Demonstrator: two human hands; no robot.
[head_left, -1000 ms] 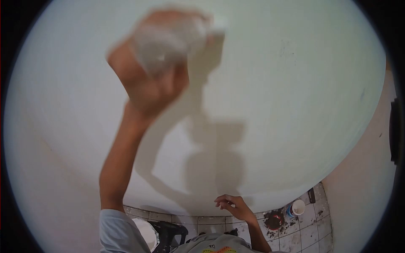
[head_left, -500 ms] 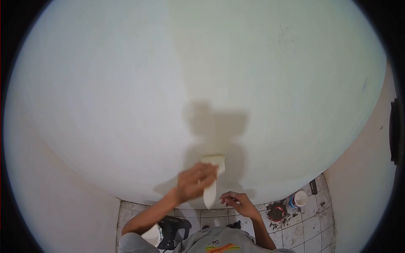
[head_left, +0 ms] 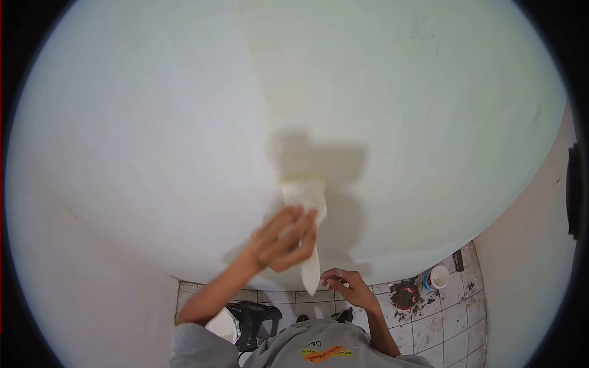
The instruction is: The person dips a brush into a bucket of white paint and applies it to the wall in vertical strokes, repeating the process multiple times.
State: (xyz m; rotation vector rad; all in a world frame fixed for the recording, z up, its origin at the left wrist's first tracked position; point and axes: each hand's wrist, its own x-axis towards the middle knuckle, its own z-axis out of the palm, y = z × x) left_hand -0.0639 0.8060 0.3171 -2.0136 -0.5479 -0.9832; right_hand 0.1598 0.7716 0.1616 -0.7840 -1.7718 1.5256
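My left hand (head_left: 285, 239) is closed around a wide, pale paintbrush (head_left: 305, 191). The brush's bristles point up and lie at or against the wall (head_left: 392, 110), and its white handle hangs below my fingers. Brighter white covers the wall's left side, while a pale greenish tone covers the right. Lower and to the right, my right hand (head_left: 348, 287) is held in front of the wall's base near the handle's tip. Its fingers are loosely bent and apart, with nothing visible in them. Shadows of the brush and arms fall on the wall.
A black stool (head_left: 254, 322) stands at lower left beside a white container (head_left: 223, 326). On the tiled floor (head_left: 429, 325) at right are an open tub (head_left: 438, 278), a red round object (head_left: 405, 298) amid dark debris, and a dark bar-shaped object (head_left: 458, 260) near the corner.
My left hand has moved the paintbrush upward along the wall, and more of its head shows. My right hand has risen slightly in view, still loosely bent.
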